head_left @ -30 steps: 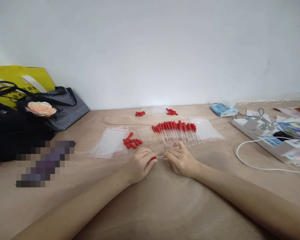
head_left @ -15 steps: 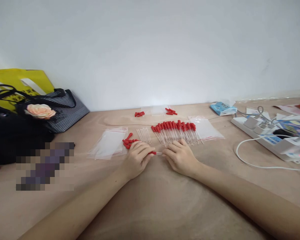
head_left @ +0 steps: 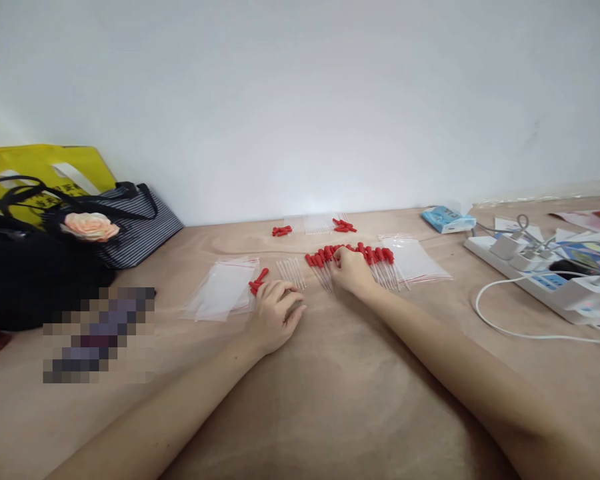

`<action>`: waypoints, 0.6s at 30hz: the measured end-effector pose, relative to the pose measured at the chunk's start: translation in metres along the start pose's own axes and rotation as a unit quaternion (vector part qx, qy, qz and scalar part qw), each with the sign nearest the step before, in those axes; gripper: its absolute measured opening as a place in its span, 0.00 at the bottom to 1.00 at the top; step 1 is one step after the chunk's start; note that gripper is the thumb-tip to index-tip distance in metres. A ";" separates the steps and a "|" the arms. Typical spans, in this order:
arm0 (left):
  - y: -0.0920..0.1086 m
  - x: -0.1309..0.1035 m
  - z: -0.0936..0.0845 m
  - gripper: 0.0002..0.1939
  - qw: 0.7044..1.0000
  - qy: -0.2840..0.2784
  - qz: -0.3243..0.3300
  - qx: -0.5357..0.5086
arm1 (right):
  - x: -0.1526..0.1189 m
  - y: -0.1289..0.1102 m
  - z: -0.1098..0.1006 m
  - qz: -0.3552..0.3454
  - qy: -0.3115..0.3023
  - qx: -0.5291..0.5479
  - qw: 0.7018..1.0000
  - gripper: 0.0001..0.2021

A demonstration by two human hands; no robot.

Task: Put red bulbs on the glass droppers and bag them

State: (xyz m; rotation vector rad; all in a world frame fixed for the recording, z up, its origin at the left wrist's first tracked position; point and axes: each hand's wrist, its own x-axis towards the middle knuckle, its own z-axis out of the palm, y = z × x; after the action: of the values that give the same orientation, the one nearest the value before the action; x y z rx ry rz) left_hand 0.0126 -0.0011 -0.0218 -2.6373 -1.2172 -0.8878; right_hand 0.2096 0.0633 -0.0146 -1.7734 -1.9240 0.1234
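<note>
My right hand reaches into a fanned row of glass droppers with red rubber bulbs, fingers pinched at the bulb end of a dropper mostly hidden behind them. My left hand rests low over the table, thumb and fingers apart with nothing seen between them. Just beyond its fingers lie loose red rubber bulbs, partly covered by the hand. Several bare glass tubes lie side by side between the loose bulbs and the row.
Clear zip bags lie in a left stack and a right stack. More red bulbs lie near the wall. At right are a power strip with cables and a blue packet; at left, a striped bag.
Both hands were together at a dropper, left on its red bulb, right on its glass tube. My right hand has moved forward to the row; my left hand has let go and opened.
</note>
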 end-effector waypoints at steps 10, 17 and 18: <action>0.000 -0.001 0.000 0.05 1.000 0.003 -0.010 -0.001 | 0.005 -0.005 0.004 0.043 -0.036 -0.043 0.998 0.11; -0.035 0.020 -0.026 0.08 0.988 0.045 -0.142 0.043 | -0.004 -0.031 -0.003 0.012 -0.051 -0.069 0.996 0.13; -0.043 0.021 -0.029 0.08 0.984 0.033 -0.172 0.045 | -0.004 -0.038 -0.002 0.001 -0.058 -0.066 0.996 0.13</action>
State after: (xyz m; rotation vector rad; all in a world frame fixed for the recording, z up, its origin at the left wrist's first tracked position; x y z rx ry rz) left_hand -0.0212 0.0327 0.0079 -2.3458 -1.6837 -0.9313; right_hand 0.1767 0.0531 0.0012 -1.8908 -2.0557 0.1050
